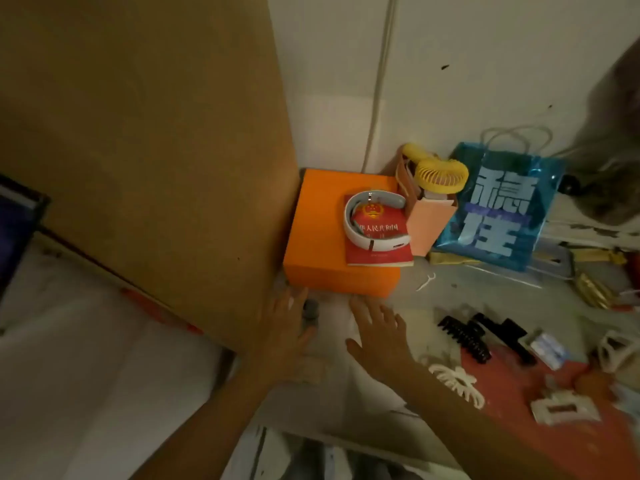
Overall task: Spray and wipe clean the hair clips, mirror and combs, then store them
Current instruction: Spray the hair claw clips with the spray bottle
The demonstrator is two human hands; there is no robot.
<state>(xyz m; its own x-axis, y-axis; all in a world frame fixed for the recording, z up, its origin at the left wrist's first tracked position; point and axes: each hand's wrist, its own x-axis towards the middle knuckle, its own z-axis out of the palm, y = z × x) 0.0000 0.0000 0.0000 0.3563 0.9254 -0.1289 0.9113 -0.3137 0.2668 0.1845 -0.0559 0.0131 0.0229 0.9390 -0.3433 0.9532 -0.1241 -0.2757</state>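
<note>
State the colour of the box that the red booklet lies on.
Orange: the box under the red booklet, seen in the head view.

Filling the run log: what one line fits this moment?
left hand: open, by orange box | right hand: open, empty | black claw hair clip: untouched on table

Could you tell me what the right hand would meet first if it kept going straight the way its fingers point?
Most likely the orange box: the right hand lies open just short of its front face, fingers aimed at it, though depth is hard to judge.
</note>
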